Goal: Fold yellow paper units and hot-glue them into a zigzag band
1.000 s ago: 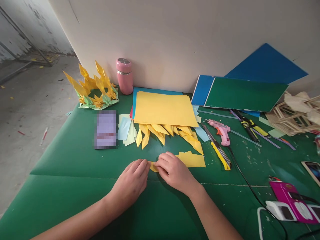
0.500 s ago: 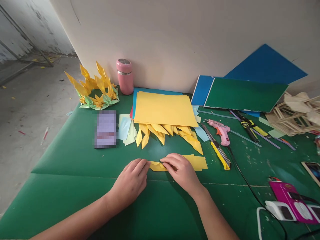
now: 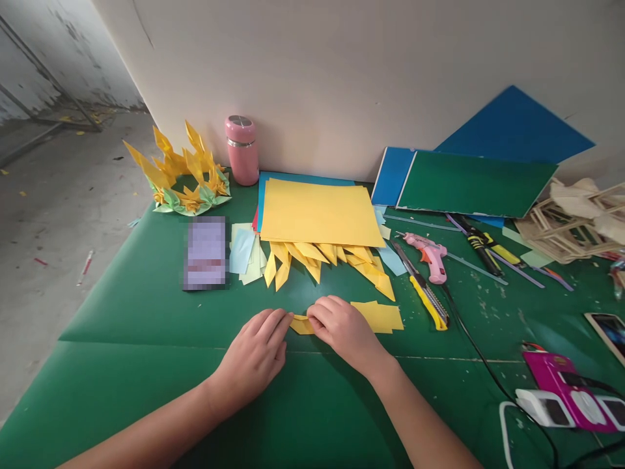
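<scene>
My left hand point(image 3: 254, 358) and my right hand point(image 3: 343, 331) meet over a small folded yellow paper piece point(image 3: 301, 324) on the green table cover point(image 3: 146, 326). The left fingertips press its left end. My right hand's curled fingers pinch its right part and hide most of it. More small yellow sheets point(image 3: 378, 316) lie just right of my right hand. Beyond the hands lies a row of folded yellow paper points point(image 3: 322, 260), partly under a stack of large yellow sheets point(image 3: 319, 212).
A yellow-and-green paper crown point(image 3: 183, 176) and a pink flask point(image 3: 241, 150) stand at the back left. A yellow utility knife point(image 3: 424, 296), a pink glue gun point(image 3: 430, 254) with its cord, blue and green boards point(image 3: 473, 182), a wooden stick frame point(image 3: 576, 225) and a power strip point(image 3: 561, 407) lie right.
My right hand has slid back left along the yellow piece, covering more of it. My left hand has stayed on its left end.
</scene>
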`<move>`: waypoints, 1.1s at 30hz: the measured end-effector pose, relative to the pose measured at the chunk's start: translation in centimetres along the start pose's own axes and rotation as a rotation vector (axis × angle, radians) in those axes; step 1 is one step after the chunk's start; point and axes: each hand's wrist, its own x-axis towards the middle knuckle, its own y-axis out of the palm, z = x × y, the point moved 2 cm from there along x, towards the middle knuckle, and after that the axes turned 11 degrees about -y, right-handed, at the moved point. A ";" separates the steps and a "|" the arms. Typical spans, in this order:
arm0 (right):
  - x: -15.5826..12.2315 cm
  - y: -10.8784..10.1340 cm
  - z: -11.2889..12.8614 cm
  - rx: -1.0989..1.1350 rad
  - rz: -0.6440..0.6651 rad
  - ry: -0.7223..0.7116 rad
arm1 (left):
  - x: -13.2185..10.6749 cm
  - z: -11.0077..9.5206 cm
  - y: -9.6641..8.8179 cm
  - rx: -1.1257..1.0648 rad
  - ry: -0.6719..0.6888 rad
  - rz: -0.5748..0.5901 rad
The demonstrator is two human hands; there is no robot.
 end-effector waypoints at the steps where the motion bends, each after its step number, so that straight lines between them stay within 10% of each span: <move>1: 0.1 0.1 0.0 -0.014 0.008 -0.006 | 0.0 0.0 0.0 -0.003 -0.001 -0.002; 15: -0.6 -1.1 0.3 -0.078 0.198 -0.030 | -0.1 0.0 0.0 0.034 0.013 -0.015; 29: -1.8 -2.3 -0.2 0.077 -0.290 0.059 | 0.7 0.7 0.3 -0.060 -0.013 0.075; 33: -1.2 -1.4 1.1 0.260 -0.198 0.020 | 1.2 1.4 0.3 -0.156 -0.025 0.138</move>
